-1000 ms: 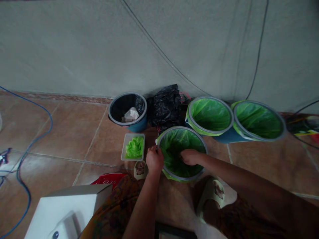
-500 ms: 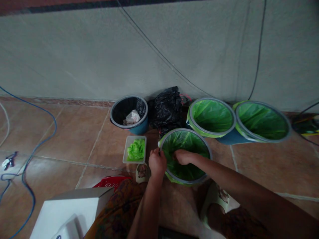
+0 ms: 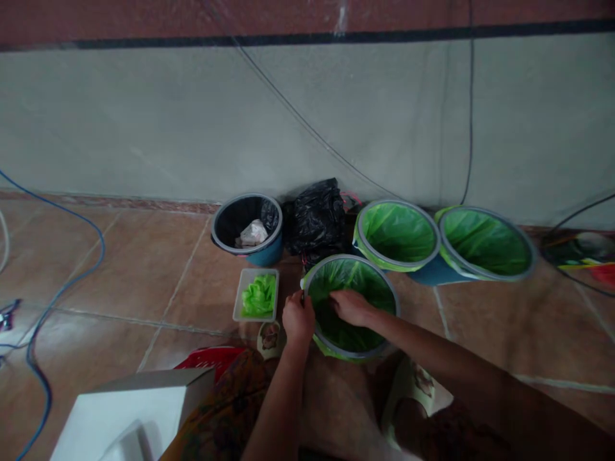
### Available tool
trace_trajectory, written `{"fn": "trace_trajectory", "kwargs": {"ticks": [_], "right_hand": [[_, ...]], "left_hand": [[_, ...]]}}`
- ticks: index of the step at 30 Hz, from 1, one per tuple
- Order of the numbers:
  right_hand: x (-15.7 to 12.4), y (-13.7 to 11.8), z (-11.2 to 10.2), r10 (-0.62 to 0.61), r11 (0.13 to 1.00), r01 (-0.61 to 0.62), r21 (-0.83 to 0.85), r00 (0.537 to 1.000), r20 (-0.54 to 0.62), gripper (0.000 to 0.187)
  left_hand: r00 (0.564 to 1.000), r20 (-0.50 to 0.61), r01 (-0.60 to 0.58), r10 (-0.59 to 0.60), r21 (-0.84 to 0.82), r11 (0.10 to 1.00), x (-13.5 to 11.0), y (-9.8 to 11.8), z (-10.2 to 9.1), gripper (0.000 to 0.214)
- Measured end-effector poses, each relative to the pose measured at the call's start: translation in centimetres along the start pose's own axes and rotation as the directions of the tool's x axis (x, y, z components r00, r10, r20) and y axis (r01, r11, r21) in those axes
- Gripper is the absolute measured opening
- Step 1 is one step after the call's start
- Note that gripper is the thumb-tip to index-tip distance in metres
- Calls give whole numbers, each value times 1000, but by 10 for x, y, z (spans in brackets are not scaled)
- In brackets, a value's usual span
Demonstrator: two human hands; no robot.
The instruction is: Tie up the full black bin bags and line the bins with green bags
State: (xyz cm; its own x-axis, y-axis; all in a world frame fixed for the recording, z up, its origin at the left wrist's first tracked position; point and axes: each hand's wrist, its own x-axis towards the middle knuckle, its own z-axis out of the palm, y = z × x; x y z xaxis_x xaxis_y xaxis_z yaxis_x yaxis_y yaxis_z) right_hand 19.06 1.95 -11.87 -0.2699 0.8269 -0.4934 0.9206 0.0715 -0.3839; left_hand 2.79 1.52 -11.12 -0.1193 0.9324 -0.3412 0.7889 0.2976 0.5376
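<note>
A trash bin [image 3: 393,298] with a grey rim stands on the floor in front of me, lined with a green trash bag [image 3: 343,275]. At its left side my left hand [image 3: 298,318] is closed on the rim, where a small dark piece shows by the fingers. My right hand [image 3: 353,307] is down inside the bin's mouth, close to the liner, with its fingers bent together. What they hold, if anything, is hidden. Left of the bin, a clear plastic container [image 3: 237,307] holds crumpled green bags [image 3: 259,296].
Two green-lined bins [image 3: 398,234] [image 3: 487,243] stand by the wall at right. A black-lined bin [image 3: 269,255] holds crumpled waste, beside a black plastic bag [image 3: 317,218]. A white box [image 3: 120,410], a red basket [image 3: 211,360] and a blue cable [image 3: 41,371] are at left.
The view has tilted up and shifted slightly right, showing more wall. My right hand has moved slightly within the bin, rising a little from the liner. My left hand stays at the rim.
</note>
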Motion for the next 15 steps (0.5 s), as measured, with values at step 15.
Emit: {"fn": "trace_trajectory", "kwargs": {"ticks": [15], "right_hand": [[51, 58, -48, -19, 933, -76, -351, 966, -259, 37]], "left_hand": [[1000, -2, 19, -19, 112, 994, -2, -1, 5, 33]]}}
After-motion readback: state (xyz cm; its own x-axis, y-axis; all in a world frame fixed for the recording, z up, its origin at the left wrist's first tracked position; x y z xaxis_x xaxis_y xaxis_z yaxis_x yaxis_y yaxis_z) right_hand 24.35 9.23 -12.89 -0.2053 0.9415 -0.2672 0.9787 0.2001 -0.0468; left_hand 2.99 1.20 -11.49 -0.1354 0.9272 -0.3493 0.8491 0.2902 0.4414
